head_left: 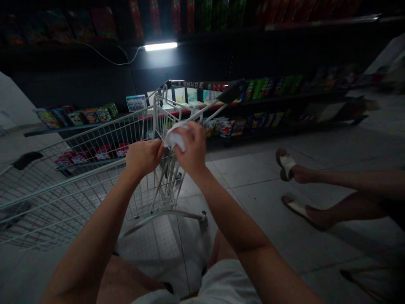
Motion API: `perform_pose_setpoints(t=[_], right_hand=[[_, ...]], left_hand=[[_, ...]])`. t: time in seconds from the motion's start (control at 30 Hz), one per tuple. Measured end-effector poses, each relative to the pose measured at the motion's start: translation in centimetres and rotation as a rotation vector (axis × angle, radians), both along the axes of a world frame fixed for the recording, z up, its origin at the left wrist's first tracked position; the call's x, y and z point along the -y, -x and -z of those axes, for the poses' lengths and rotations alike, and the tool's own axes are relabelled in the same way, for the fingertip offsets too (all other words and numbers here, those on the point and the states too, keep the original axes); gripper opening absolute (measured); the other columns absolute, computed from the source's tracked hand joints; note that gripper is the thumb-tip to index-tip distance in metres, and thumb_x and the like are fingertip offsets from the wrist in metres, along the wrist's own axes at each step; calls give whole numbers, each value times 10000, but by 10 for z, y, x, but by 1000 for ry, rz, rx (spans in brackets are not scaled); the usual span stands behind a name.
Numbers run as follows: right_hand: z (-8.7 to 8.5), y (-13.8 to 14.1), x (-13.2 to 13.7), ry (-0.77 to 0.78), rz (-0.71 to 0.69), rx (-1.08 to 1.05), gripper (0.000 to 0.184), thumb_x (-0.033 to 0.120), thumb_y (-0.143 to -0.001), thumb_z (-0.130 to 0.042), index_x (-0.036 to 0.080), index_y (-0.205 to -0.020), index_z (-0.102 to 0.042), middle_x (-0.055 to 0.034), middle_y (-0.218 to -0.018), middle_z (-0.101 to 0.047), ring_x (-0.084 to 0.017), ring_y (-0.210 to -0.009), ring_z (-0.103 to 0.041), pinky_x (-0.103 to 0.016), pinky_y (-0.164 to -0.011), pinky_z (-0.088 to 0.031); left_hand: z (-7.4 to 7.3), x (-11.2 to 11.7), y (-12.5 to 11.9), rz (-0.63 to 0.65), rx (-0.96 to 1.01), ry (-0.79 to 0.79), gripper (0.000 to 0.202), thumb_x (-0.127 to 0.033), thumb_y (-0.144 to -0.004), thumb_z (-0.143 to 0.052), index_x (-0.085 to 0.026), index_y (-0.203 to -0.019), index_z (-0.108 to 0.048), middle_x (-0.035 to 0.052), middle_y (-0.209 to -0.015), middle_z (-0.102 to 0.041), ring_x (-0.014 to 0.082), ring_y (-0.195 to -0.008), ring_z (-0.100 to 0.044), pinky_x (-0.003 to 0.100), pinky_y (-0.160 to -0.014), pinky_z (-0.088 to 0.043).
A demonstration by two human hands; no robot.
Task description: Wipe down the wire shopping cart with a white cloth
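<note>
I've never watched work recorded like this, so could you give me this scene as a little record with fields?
Setting: dim aisle, dark shelves stocked with packaged goods
Light: one lit tube, its cable trailing left
Main object: wire shopping cart with a dark handle
Left hand: grip apparently closed around the cart's top rail
Right hand: grip holding a crumpled white cloth or tissue, blurred, beside the left hand
Nearby: another person's sandalled feet, at right
Unclear: the cloth's exact material
</note>
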State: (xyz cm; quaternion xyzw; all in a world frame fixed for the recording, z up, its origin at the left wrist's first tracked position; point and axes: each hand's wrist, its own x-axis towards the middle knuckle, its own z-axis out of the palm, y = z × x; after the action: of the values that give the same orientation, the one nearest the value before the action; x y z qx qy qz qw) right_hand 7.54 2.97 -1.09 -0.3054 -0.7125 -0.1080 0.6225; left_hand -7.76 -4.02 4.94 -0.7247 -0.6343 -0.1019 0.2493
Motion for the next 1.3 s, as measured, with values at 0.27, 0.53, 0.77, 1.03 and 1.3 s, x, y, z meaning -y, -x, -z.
perform_pose_setpoints(t=[0.27, 0.53, 0.77, 1.03, 1.3], right_hand=[[139, 17, 15, 158, -200, 374, 240, 182, -901, -567, 305, -1050, -709, -47, -1164, -622, -219, -1102, -531, -387, -972, -500], [240, 51, 60, 521, -182, 391, 420, 45, -786, -623, 279, -1130, -684, -80, -1232, -603, -240, -1175, -522, -405, -1012, -502], [293, 54, 90, 666, -244, 476, 416, 0, -741, -613, 267, -1051, -692, -51, -1131, -621, -215, -1088, -546, -351, -916, -539], [232, 61, 71, 450, -259, 157, 350, 96, -788, -652, 232, -1110, -669, -81, -1239, -560, -234, -1201, -481, -428, -1069, -428], [291, 58, 89, 600, -359, 344, 251, 56, -799, -596, 260, -907, -694, -45, -1027, -647, -197, -991, -552, -322, -834, -529]], left_hand=[[0, 10, -2, 18, 31, 13, 493, -448, -987, -231, -206, -882, -648, 78, -850, -728, 200, -700, -626, 319, -559, -263], [3, 10, -5, 20, 81, -3, 486, -497, -969, -274, -205, -902, -657, 80, -853, -717, 205, -699, -612, 325, -562, -253], [3, 11, -5, 25, 92, -1, 461, -480, -962, -293, -205, -908, -659, 80, -870, -722, 200, -703, -608, 331, -574, -275], [7, 10, -5, 47, 83, -61, 449, -475, -958, -307, -194, -891, -651, 70, -796, -696, 187, -659, -590, 322, -569, -285], [9, 10, -4, 73, 116, -66, 423, -478, -971, -318, -207, -845, -616, 57, -755, -668, 185, -653, -582, 319, -579, -308]])
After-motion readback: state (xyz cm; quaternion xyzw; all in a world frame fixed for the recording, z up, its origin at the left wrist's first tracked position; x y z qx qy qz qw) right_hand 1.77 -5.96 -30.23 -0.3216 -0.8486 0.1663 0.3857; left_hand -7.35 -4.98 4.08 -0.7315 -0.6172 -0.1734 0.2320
